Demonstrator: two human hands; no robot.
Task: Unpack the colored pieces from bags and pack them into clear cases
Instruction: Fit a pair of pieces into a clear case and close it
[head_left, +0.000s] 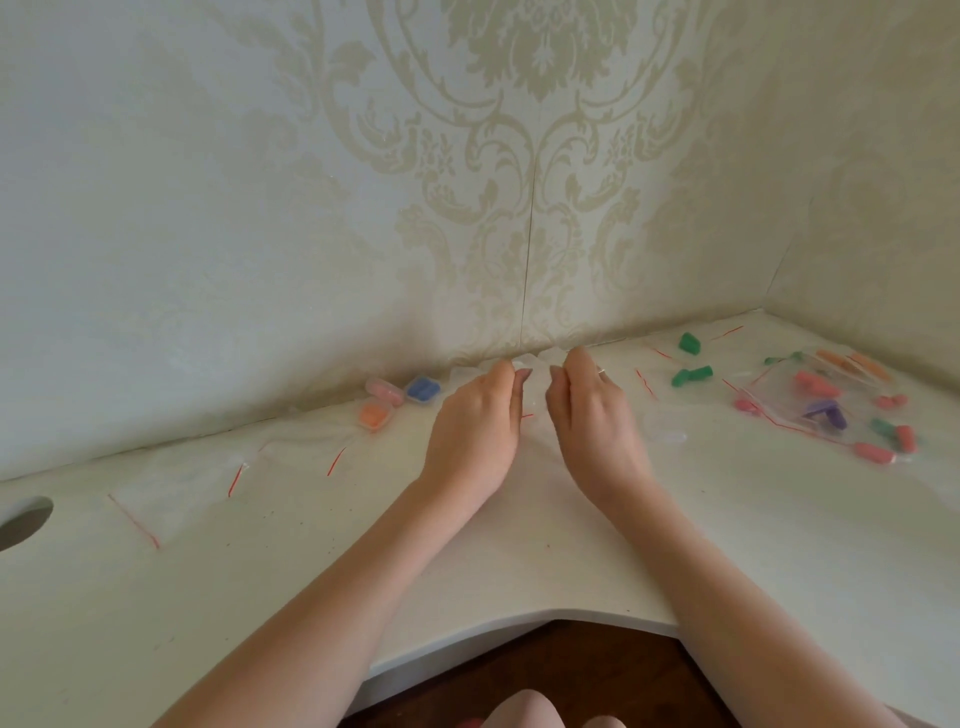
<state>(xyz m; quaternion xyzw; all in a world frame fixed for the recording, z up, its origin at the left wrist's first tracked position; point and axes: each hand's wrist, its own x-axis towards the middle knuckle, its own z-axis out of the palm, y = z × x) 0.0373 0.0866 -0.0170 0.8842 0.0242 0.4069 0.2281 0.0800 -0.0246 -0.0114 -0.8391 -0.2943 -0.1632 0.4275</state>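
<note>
Clearly, your left hand (475, 421) and right hand (592, 415) pinch something clear, likely a flimsy bag (532, 364). Judging by looks, it's light and slippery; hold its top edge.

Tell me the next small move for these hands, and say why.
Probably pull the fingertips apart to open the clear thing, likely a bag, pinched between the left hand and right hand. Three filled cases sit left; bagged colored pieces wait right.

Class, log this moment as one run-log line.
hands: left, right at clear cases by wall | filled cases left | bagged pieces right
</note>
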